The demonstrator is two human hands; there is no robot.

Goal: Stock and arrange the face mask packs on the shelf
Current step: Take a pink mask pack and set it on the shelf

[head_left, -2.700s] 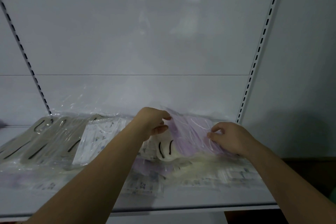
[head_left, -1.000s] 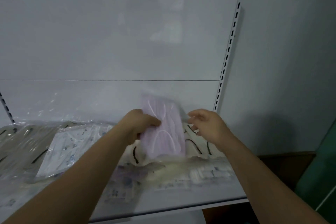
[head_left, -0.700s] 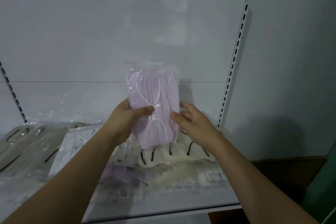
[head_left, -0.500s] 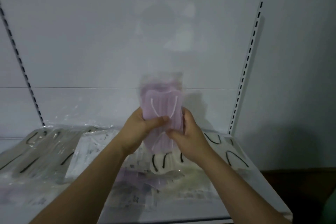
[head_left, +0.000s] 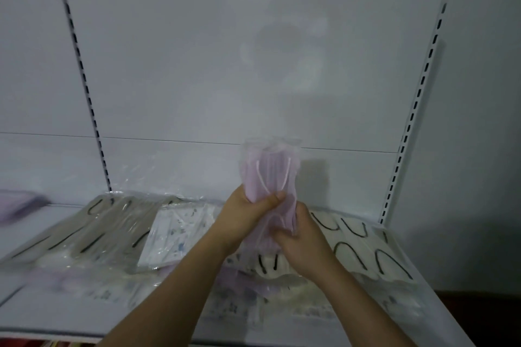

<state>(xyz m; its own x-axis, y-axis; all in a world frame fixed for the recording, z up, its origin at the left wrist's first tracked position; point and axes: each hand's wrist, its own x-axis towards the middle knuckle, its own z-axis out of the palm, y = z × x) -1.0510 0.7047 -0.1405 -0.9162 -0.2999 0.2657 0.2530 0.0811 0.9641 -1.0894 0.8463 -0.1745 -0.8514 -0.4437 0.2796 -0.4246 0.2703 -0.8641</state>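
Fingers of left hand [head_left: 244,220] and right hand [head_left: 303,236] grasp lilac mask pack [head_left: 269,175], apparently upright, long axis vertical.

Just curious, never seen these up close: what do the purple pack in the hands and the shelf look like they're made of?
Purple pack: clear, glossy plastic film, crinkled at the top, over soft-looking pleated lilac masks with white loops, probably fabric. Shelf: smooth white surface, likely painted metal; the slotted upright suggests so.
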